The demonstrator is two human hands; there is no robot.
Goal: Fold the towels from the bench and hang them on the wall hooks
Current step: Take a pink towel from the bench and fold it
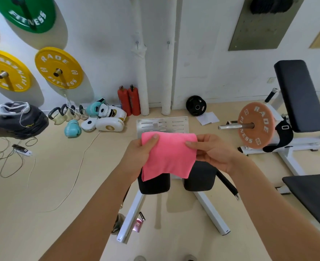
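Towel, bright pink and already folded to a small rectangle, is held up in the air in front of the person, above two black pads of a white-framed gym machine. Its top left corner is pinched by the left hand, thumb pressed on the front face and fingers hidden behind. Its top right edge is pinched the same way by the right hand. Below both grips the cloth hangs loose, with the lower edge uneven. Beyond the grips, on the white wall ahead, two small hooks are seen, both bare and well apart from the towel. If one pinch is eased during the carry, the layers could likely slide apart and the fold be lost. A thin folded edge might also slip off so small a hook.
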